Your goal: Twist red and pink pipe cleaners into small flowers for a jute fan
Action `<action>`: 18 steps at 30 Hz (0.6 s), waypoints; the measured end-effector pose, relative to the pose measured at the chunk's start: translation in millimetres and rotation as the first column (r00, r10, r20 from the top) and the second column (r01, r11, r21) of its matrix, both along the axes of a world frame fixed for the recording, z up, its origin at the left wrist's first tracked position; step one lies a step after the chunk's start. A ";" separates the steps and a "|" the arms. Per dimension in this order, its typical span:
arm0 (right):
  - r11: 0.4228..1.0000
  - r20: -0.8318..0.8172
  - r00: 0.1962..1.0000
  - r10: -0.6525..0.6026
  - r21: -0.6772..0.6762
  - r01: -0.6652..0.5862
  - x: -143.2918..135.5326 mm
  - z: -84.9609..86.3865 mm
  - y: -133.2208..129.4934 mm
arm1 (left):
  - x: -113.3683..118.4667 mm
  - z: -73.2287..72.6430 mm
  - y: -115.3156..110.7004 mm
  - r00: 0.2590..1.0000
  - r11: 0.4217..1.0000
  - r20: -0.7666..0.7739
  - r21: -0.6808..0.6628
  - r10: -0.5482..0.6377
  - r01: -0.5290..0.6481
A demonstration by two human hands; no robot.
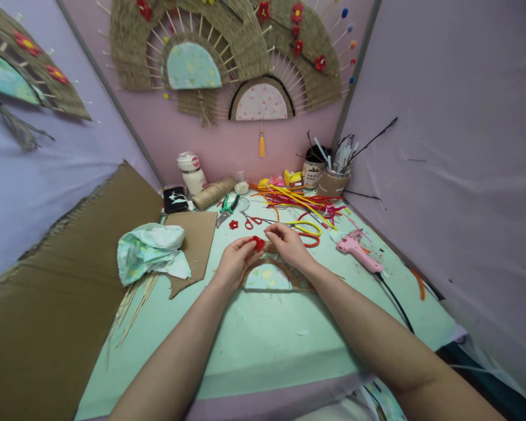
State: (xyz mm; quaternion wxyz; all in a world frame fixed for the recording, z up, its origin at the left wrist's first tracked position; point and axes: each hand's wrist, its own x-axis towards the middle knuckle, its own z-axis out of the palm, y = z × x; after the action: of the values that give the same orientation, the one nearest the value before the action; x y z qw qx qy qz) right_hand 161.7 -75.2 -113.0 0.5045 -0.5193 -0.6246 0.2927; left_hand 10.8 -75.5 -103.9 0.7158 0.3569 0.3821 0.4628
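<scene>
Between the thumb and fingers of my left hand (236, 258) is a small red flower (258, 242), held above the table. My right hand (288, 244) is just to its right, thumb and fingertips pinched together; whatever they hold is too small to make out. Under both hands lies a woven half-round fan (268, 277) with a pale green floral centre, its upper part partly hidden by them. Another red flower (234, 224) rests on the table beyond my left hand. Close by are red-handled scissors (251, 221) and scissors with yellow and red handles (312, 227).
A pink glue gun (360, 253) with a black cord lies right. Green-handled pruners (228, 208), coloured pipe cleaners (304, 202), twine (213, 193), a white bottle (191, 174) and a twig-filled pot (332, 182) stand behind. Floral cloth (151, 251), cardboard (197, 234) and thin sticks (137, 304) are left.
</scene>
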 end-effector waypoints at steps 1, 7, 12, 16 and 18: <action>1.000 0.017 1.000 -0.009 0.011 0.009 -0.1 1.5 -0.9 | 0.0 0.4 0.7 0.999 0.999 0.006 -0.011 0.034 -0.034; 0.999 0.045 0.999 0.026 -0.022 -0.025 -6.0 5.6 -7.8 | 1.7 3.6 0.5 0.990 0.990 -0.015 -0.013 0.137 -0.137; 0.999 0.100 0.995 0.023 0.025 -0.026 -6.7 3.5 -9.2 | 1.4 -2.7 0.6 0.992 0.994 -0.070 0.034 0.104 -0.102; 0.995 0.173 0.985 0.024 0.091 -0.040 -7.5 3.5 -11.4 | 1.2 -9.0 2.3 0.980 0.987 -0.125 0.077 0.153 -0.144; 0.992 0.206 0.978 0.028 0.117 -0.053 -8.4 3.4 -12.7 | 1.4 -9.9 2.3 0.973 0.982 -0.148 0.095 0.178 -0.165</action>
State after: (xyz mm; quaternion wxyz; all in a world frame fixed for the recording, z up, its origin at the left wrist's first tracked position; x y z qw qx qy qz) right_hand 153.4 -87.9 -109.6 0.4624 -0.5021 -0.7002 0.2094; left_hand 12.2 -73.2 -113.8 0.6257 0.3866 0.4471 0.5090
